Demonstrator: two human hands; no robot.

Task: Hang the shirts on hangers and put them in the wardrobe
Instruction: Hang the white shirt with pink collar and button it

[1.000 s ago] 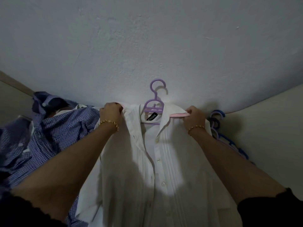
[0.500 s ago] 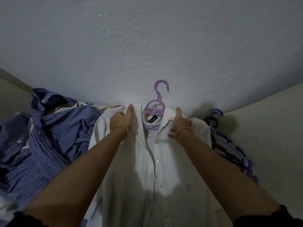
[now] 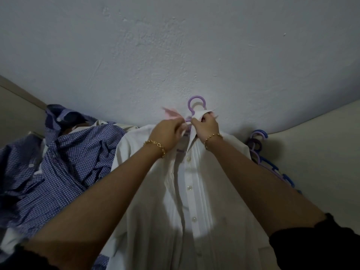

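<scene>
A white button-front shirt [image 3: 196, 193] lies spread on the bed with a purple hanger [image 3: 195, 103] inside its neck; only the hook and a bit of the frame show. My left hand [image 3: 166, 133] pinches the left collar flap, whose pink underside sticks up blurred. My right hand [image 3: 206, 126] grips the right collar flap just under the hook. Both hands meet at the neck opening, and the top of the placket is hidden behind them.
A crumpled blue checked shirt [image 3: 64, 162] lies to the left of the white one. A bunch of purple and blue hangers [image 3: 262, 152] rests at the right against the wall. A pale wall [image 3: 175, 55] stands close behind.
Both hands moved inward and up from the shoulders to the collar and closed on its two flaps. The collar now stands raised around the hanger's hook.
</scene>
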